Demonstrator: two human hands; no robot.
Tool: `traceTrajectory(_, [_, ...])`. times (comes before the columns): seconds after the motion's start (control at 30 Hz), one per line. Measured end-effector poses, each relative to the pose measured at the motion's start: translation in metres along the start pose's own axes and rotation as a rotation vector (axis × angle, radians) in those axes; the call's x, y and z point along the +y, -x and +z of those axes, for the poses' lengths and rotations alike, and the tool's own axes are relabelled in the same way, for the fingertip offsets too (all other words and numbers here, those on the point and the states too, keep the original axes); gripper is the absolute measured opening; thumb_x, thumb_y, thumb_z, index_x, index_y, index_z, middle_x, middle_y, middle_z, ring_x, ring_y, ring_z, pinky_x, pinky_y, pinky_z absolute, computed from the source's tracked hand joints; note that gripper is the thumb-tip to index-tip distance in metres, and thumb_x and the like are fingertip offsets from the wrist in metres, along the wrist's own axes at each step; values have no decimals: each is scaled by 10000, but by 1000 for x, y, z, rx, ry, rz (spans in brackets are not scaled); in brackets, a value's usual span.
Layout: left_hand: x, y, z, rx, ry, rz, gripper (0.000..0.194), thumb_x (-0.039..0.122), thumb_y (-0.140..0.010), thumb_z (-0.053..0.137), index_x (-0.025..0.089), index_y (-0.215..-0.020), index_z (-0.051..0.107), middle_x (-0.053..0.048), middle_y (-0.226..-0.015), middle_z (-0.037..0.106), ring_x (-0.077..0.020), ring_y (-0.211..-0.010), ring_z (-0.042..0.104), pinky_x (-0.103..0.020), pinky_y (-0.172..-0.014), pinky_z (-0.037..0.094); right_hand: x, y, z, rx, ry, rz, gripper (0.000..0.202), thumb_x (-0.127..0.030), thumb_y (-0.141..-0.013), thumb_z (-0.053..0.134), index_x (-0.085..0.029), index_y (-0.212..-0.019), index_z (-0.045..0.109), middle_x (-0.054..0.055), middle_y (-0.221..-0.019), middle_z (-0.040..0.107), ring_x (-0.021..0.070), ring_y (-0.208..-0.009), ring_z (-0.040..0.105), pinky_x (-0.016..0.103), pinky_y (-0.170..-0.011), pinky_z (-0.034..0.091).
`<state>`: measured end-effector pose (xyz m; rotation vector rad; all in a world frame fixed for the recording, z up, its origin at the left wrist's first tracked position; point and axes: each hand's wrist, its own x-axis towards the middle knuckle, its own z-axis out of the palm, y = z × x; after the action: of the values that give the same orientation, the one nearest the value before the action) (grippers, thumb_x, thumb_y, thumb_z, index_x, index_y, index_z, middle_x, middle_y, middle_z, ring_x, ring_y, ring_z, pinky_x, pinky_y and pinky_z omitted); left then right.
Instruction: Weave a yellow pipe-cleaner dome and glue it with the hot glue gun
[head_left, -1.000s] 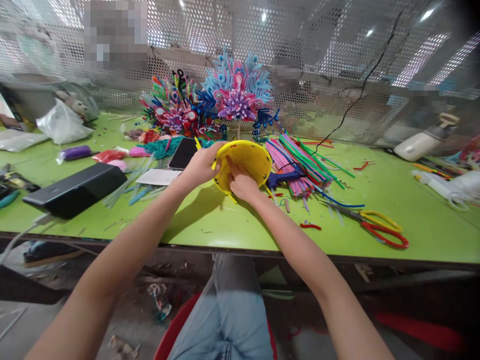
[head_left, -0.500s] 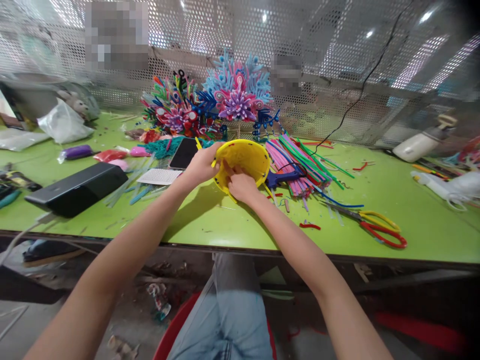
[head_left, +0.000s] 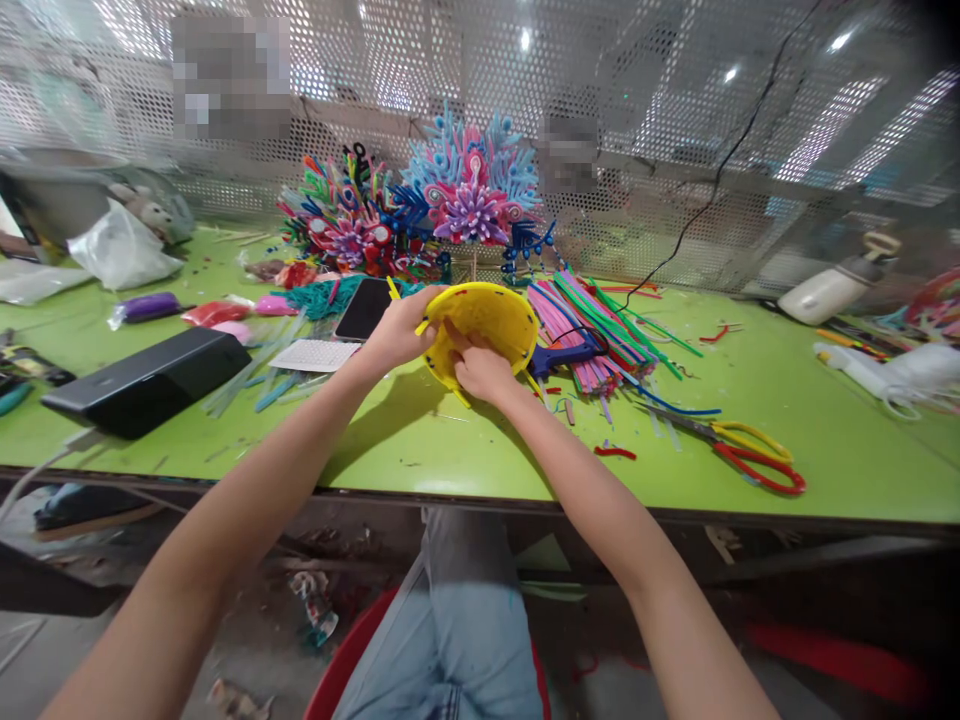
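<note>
A yellow bowl-shaped piece (head_left: 504,318) is tilted above the table, its hollow side facing me. Dark spots dot its rim, and several thin yellow strips stick out around the edge. My left hand (head_left: 403,325) is closed on its left side, with the fingers partly hidden behind the rim. Inside the hollow, my right hand (head_left: 484,370) presses its fingertips to the inner wall, one finger pointing up and left. Just right of the piece lies a blue glue gun (head_left: 562,355), partly covered by it.
Bundled fuzzy stems (head_left: 592,330) and scissors (head_left: 739,445) lie to the right. A phone (head_left: 364,310), a white card (head_left: 315,355) and a black box (head_left: 150,380) lie left. Colourful flower ornaments (head_left: 474,195) stand at the back before a perforated metal screen (head_left: 660,130).
The whole view has shifted slightly. Both hands keep nearly the same hold on the yellow piece.
</note>
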<state>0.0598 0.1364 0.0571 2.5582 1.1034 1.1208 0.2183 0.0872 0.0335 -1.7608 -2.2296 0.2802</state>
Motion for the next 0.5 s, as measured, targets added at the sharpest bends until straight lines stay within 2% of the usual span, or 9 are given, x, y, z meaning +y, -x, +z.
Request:
traceTrajectory(0.2, [-3,0,1,-18,-18,-32,541,221,-716,463,122,-1234,589,-139,-1164,706,-277,-1027,657,-374,-927,506,2,-2,-1,-13,-35,9,539,-285,-968,310,-235,-1497,402,109,-1564,395,324,-1371,459,472,-1035,467])
traceTrajectory(0.3, [-1,0,0,-43,-21,-45,534,222,-729,451,89,-1230,582,-158,-1152,699,-278,-1015,659,-371,-925,503,0,-2,1,-5,-52,30,511,-265,-965,341,-166,-1455,452,158,-1554,400,346,-1307,525,471,-1016,468])
traceTrajectory(0.4, [0,0,1,-38,-28,-93,526,212,-733,455,93,-1232,575,-143,-1126,701,-265,-1009,654,-352,-910,500,0,-6,2,0,-75,55,447,-234,-965,360,-93,-1345,548,227,-1431,527,340,-1185,620,443,-972,482])
traceTrajectory(0.5, [-6,-2,1,-30,-50,-204,484,238,-749,497,106,-1207,584,-123,-1073,702,-259,-982,645,-341,-865,501,5,-8,-11,20,-128,10,365,-251,-985,402,-99,-1230,626,188,-1249,669,255,-1154,641,343,-974,475])
